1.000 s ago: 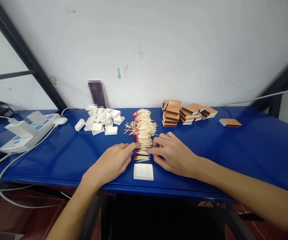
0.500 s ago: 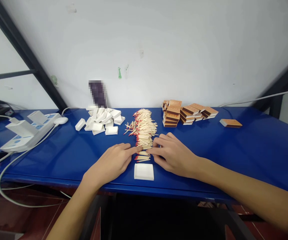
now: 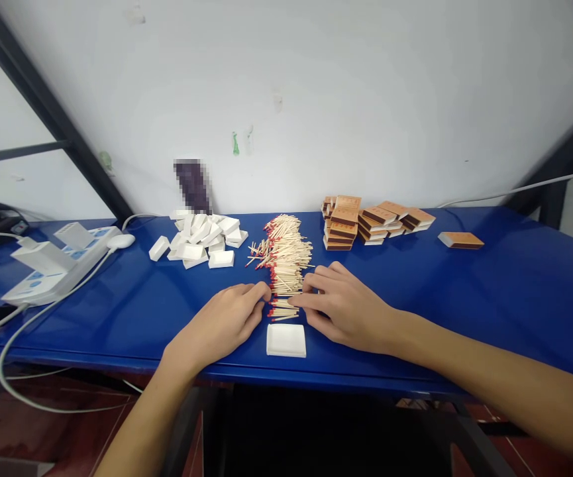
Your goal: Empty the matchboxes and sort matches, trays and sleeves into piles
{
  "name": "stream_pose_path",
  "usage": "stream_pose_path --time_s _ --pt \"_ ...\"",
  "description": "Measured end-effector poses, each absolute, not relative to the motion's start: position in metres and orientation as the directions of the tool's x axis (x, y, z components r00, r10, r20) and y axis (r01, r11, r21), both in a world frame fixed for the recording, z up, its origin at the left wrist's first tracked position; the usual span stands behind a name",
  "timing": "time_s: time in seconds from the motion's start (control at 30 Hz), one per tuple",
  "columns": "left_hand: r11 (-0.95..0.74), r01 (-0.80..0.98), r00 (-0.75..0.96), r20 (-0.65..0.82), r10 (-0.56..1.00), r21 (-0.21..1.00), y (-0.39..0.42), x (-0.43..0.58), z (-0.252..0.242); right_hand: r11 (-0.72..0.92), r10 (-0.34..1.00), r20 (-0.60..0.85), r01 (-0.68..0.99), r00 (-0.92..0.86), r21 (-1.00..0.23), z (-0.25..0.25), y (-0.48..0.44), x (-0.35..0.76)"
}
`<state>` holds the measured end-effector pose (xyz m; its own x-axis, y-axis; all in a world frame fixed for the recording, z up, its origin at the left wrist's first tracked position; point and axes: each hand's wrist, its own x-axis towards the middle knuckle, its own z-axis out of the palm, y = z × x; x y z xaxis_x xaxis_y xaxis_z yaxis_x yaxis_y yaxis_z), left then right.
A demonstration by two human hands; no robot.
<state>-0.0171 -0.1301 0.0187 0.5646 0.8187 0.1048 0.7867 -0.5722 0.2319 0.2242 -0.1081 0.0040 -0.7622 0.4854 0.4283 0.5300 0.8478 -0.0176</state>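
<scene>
A long heap of red-headed matches (image 3: 287, 254) runs away from me over the blue table, heads mostly to the left. A smaller row of matches (image 3: 285, 309) lies just nearer. My left hand (image 3: 231, 322) rests beside the match heads with fingers bent, thumb a little apart; I see nothing held in it. On the other side, my right hand (image 3: 338, 306) has its index finger stretched to the plain ends of the small row, the other fingers loosely bent. In front of the row sits a white matchbox tray (image 3: 286, 340), its open side up.
White matchbox trays (image 3: 201, 238) are piled at the back left. Orange-brown matchbox sleeves (image 3: 343, 222) stand stacked at the back right, with one matchbox (image 3: 460, 240) apart from them. A white power strip (image 3: 62, 268) with cables lies on the left. The table's front edge (image 3: 316, 381) is close.
My left index finger has drawn back to the left off the matches and bent. The right hand stays almost where it was, its fingertip still at the small row.
</scene>
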Motion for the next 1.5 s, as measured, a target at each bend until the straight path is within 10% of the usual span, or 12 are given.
stream_pose_path --time_s 1.5 --pt "-0.595 0.761 0.582 0.133 0.802 0.26 -0.1305 -0.0182 0.0174 0.847 0.481 0.429 0.531 -0.764 -0.004 0.0031 -0.1087 0.2224"
